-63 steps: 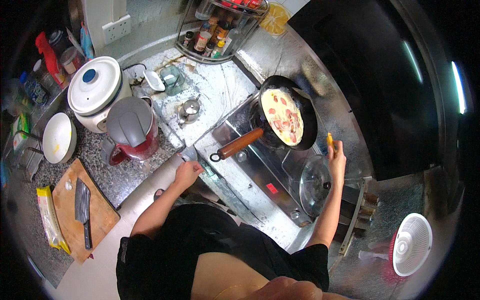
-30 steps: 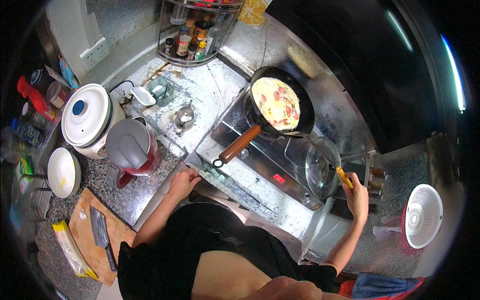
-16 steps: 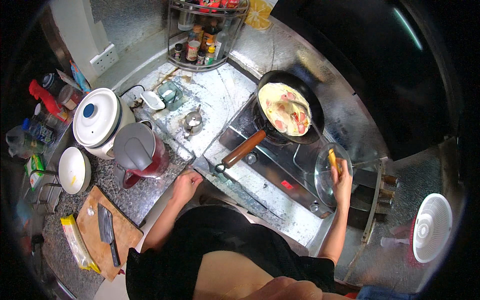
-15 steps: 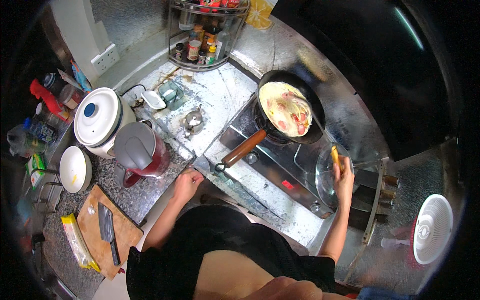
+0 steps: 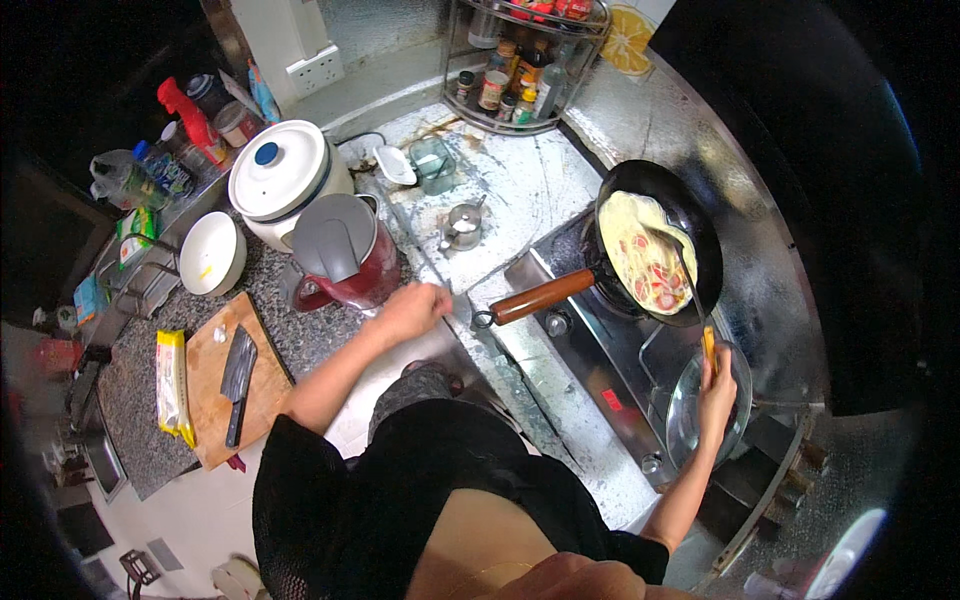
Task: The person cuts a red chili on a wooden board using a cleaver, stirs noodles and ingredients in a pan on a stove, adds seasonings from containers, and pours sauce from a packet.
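My right hand [image 5: 714, 400] is wrapped round the yellow handle of a turner [image 5: 690, 272]. The turner's dark metal end reaches into the black wok [image 5: 708, 232], against a pale egg pancake [image 5: 632, 240] with pink sausage slices. Below that hand lies a clear glass lid [image 5: 684, 412] at the stove's right end. The wok sits tilted on the gas stove [image 5: 580, 340], its wooden handle [image 5: 545, 297] pointing toward my left side. My left hand [image 5: 418, 310] is loosely curled with nothing visible in it, near the counter edge, between the red kettle [image 5: 365, 275] and the wok handle.
Left of the kettle stand a white lidded cooker [image 5: 282, 172] and a white bowl [image 5: 212, 254]. A cleaver [image 5: 238, 380] lies on the wooden board [image 5: 262, 345] beside a yellow packet [image 5: 172, 385]. A small steel pot [image 5: 463, 228] and a bottle rack [image 5: 520, 90] are behind the stove.
The whole view has shifted, with the scene sliding right. My left hand has come up and forward from the counter edge. The turner has moved against the egg pancake, which looks shifted in the wok.
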Available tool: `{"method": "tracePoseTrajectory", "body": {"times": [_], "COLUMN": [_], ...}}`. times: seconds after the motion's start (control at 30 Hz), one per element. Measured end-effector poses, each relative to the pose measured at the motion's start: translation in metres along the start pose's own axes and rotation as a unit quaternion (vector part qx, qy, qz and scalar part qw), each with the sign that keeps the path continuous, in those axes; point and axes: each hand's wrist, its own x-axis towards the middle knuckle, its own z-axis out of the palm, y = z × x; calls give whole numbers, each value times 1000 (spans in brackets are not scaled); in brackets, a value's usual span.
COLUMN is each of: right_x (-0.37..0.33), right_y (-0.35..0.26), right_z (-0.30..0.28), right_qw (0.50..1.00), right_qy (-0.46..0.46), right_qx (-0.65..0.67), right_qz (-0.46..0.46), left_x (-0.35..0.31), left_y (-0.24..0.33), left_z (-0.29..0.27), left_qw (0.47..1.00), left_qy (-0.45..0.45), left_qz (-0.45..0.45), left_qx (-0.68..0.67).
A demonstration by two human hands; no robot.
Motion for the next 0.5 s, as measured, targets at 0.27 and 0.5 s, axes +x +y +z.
{"method": "tracePoseTrajectory", "body": {"times": [0.27, 0.5], "right_x": [-36, -33], "right_y": [-9, -13], "right_z": [-41, -18], "right_qw": [999, 992], "right_qy": [25, 28], "right_qx": [5, -34], "right_qz": [45, 115], "left_x": [108, 186], "left_y": [-15, -153], "left_z": [-144, -182], "left_qw": [992, 976], "left_qy": [-29, -51], "left_qz": [-39, -207], "left_qx": [-118, -41]}}
